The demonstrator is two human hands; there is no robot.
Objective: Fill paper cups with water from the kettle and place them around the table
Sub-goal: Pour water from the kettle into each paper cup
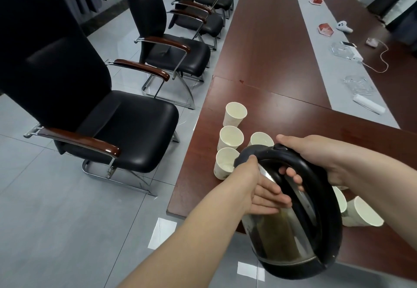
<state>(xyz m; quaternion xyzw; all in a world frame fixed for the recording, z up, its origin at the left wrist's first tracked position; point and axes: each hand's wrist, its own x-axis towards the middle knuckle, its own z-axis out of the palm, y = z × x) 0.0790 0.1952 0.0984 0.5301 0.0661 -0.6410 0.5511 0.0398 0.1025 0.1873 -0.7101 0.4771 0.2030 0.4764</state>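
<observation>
Kettle [288, 231]: held in the air at lower centre of the frame, over the near edge of the table [270, 66], and tipped steeply.
Long axis: ran from the black base at lower right, up and left, to the spout [238, 159] near mid-frame.
Right hand [316, 156]: sat on top of the kettle, forearm lying along the right edge of the frame. Its fingers [291, 174] were wrapped round the black handle [325, 197], and it appeared to bear the weight.
Left hand [264, 193]: lay on the kettle's left flank, forearm rising from the lower left. The fingers were straight and flat against the steel wall, with the thumb up by the lid rim, so it steadied rather than clasped.
Target cup [225, 163]: stood upright directly beneath the spout, up and left of both hands. The left hand was the nearer one.
Other three cups [231, 137]: stood upright just beyond the target, towards mid-frame, clustered along the table's left edge.
Two further cups [365, 211]: stood at right, under the right forearm and behind the kettle's base.
Flow: could not be told; no stream was visible at the spout.
Coming move (judged): the pour depended on the spout staying over the target's mouth. Shifting it up-frame along the axis would reach the next cup.
Chairs [126, 125]: stood in a row at left, well apart from the cups.
</observation>
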